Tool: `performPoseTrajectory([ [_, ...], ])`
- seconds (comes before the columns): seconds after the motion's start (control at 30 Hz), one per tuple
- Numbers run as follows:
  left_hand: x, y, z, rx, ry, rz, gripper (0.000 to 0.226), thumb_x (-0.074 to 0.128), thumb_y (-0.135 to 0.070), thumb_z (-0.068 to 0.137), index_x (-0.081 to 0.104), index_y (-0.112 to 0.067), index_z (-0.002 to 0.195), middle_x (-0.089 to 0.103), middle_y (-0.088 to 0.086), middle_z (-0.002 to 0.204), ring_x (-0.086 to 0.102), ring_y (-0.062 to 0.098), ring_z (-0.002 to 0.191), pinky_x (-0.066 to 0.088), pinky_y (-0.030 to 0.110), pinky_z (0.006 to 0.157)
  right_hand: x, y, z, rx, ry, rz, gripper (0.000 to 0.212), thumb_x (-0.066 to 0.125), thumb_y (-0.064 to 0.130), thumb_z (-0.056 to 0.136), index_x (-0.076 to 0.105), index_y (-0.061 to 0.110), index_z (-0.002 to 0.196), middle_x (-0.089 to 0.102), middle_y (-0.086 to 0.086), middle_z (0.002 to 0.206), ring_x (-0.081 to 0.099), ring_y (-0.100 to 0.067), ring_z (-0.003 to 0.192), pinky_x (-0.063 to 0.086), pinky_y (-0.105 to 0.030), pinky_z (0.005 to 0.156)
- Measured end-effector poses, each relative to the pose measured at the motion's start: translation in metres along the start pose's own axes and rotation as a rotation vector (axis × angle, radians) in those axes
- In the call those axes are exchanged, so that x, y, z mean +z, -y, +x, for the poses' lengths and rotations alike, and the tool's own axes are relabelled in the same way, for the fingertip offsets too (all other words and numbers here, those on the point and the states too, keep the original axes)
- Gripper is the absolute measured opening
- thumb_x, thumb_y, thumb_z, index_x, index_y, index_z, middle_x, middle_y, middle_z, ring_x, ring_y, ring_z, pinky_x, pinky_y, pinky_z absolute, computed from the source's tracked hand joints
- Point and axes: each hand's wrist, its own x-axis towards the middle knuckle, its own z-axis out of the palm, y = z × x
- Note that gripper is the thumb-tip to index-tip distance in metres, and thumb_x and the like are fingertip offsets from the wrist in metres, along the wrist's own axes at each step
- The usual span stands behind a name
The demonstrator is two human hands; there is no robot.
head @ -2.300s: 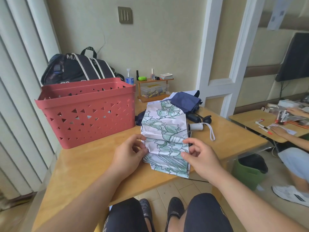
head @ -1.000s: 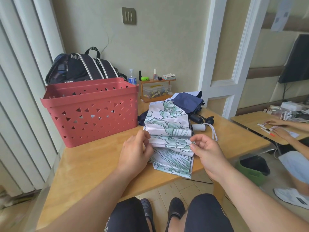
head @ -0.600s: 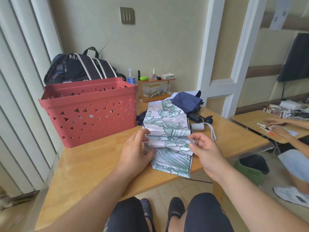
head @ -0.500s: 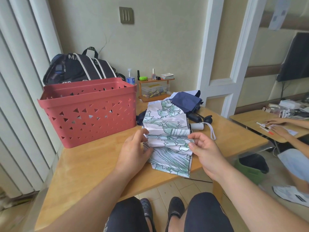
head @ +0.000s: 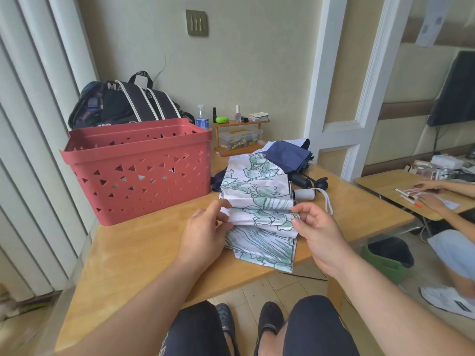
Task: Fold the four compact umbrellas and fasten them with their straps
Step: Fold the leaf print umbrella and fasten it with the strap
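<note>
A white umbrella with a green leaf print point(head: 257, 201) lies across the wooden table point(head: 144, 253), its canopy spread in flat pleats and its near edge hanging over the table's front. Its white handle point(head: 304, 194) with a wrist loop points right. My left hand point(head: 205, 232) pinches the left end of a raised fold. My right hand point(head: 317, 227) pinches the right end of the same fold. Behind it lies a navy umbrella point(head: 289, 156) with a black handle point(head: 302, 179).
A red perforated basket point(head: 138, 168) stands on the table's left, a black backpack point(head: 128, 104) behind it. A small wooden shelf point(head: 240, 134) sits at the back. Right of the table are a green bin point(head: 388, 258) and another person's hands at a second desk point(head: 385, 183).
Both hands lifted a pleat of the printed canopy and drew it toward the handle side, stacking folds. In the last half second the hands hardly moved.
</note>
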Motion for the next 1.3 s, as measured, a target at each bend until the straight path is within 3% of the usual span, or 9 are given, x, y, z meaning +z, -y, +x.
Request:
performPoseTrajectory([
  [0.13, -0.002, 0.001, -0.001, -0.039, 0.090, -0.026, 0.036, 0.069, -0.022, 0.094, 0.057, -0.043, 0.120, 0.064, -0.023, 0.091, 0.053, 0.005, 0.093, 0.045, 0.030, 0.079, 0.001, -0.003, -0.004, -0.037, 0.030, -0.064, 0.031, 0.059, -0.004, 0.100, 0.070, 0.024, 0.105, 0.066, -0.017, 0.101, 0.060, -0.023, 0.096, 0.050, -0.039, 0.092],
  [0.27, -0.006, 0.004, 0.002, -0.084, 0.156, -0.147, 0.026, 0.074, -0.029, 0.093, 0.068, -0.049, 0.110, 0.070, -0.019, 0.095, 0.059, 0.005, 0.085, 0.045, 0.016, 0.073, 0.000, 0.000, -0.016, -0.026, 0.069, -0.189, 0.038, 0.075, -0.004, 0.089, 0.071, 0.027, 0.110, 0.074, -0.008, 0.110, 0.070, -0.027, 0.103, 0.059, -0.038, 0.095],
  [0.43, -0.008, 0.002, 0.002, -0.132, 0.108, -0.115, 0.022, 0.078, -0.022, 0.091, 0.074, -0.041, 0.100, 0.070, -0.018, 0.089, 0.059, 0.001, 0.081, 0.041, 0.010, 0.067, -0.001, -0.009, -0.021, -0.092, -0.069, -0.554, 0.035, 0.084, 0.012, 0.085, 0.074, 0.044, 0.095, 0.074, 0.005, 0.097, 0.070, -0.020, 0.091, 0.061, -0.042, 0.085],
  [0.63, -0.006, 0.000, 0.000, -0.122, 0.109, 0.010, 0.019, 0.076, -0.021, 0.092, 0.070, -0.039, 0.091, 0.068, -0.017, 0.088, 0.058, -0.001, 0.078, 0.042, 0.026, 0.072, 0.004, -0.012, -0.026, -0.312, -0.102, -0.648, 0.032, 0.083, 0.005, 0.084, 0.075, 0.036, 0.084, 0.066, 0.014, 0.091, 0.063, -0.005, 0.085, 0.049, -0.012, 0.073],
  [0.8, -0.011, -0.002, -0.003, -0.160, 0.147, -0.014, 0.010, 0.071, -0.025, 0.091, 0.073, -0.034, 0.090, 0.070, -0.016, 0.087, 0.062, 0.002, 0.080, 0.052, 0.029, 0.078, 0.000, -0.014, -0.028, -0.308, -0.088, -0.715, 0.021, 0.085, 0.007, 0.083, 0.080, 0.027, 0.085, 0.059, 0.010, 0.088, 0.058, -0.004, 0.087, 0.040, -0.004, 0.072],
  [0.93, -0.012, -0.003, -0.004, -0.121, 0.156, 0.042, 0.008, 0.074, -0.036, 0.086, 0.070, -0.034, 0.093, 0.066, -0.015, 0.086, 0.060, -0.001, 0.080, 0.051, 0.026, 0.075, -0.001, -0.011, -0.030, -0.279, -0.026, -0.774, 0.021, 0.082, 0.015, 0.085, 0.078, 0.036, 0.085, 0.056, 0.010, 0.088, 0.056, -0.005, 0.086, 0.039, -0.007, 0.072],
  [1.07, -0.011, -0.001, -0.005, -0.051, 0.190, -0.004, 0.027, 0.080, -0.040, 0.085, 0.066, -0.038, 0.108, 0.058, -0.014, 0.094, 0.056, -0.003, 0.083, 0.036, 0.005, 0.071, -0.001, -0.006, -0.035, -0.296, -0.001, -0.719, 0.023, 0.077, 0.022, 0.089, 0.075, 0.041, 0.101, 0.050, 0.006, 0.076, 0.054, -0.010, 0.084, 0.045, -0.024, 0.078],
  [1.2, -0.011, 0.003, -0.004, 0.002, 0.181, -0.038, 0.029, 0.083, -0.032, 0.084, 0.067, -0.042, 0.105, 0.059, -0.012, 0.095, 0.057, 0.001, 0.086, 0.042, 0.015, 0.074, -0.006, -0.004, -0.045, -0.302, 0.095, -0.661, 0.032, 0.084, 0.029, 0.082, 0.071, 0.046, 0.106, 0.058, 0.011, 0.086, 0.057, -0.009, 0.100, 0.042, -0.024, 0.089],
  [1.3, -0.012, 0.005, -0.002, -0.092, 0.121, -0.162, 0.026, 0.082, -0.028, 0.087, 0.067, -0.041, 0.104, 0.064, -0.010, 0.092, 0.060, 0.003, 0.075, 0.048, 0.020, 0.072, -0.010, -0.007, -0.048, -0.344, 0.115, -0.742, 0.045, 0.089, 0.039, 0.072, 0.067, 0.049, 0.110, 0.053, 0.017, 0.098, 0.054, -0.009, 0.107, 0.041, -0.020, 0.089],
])
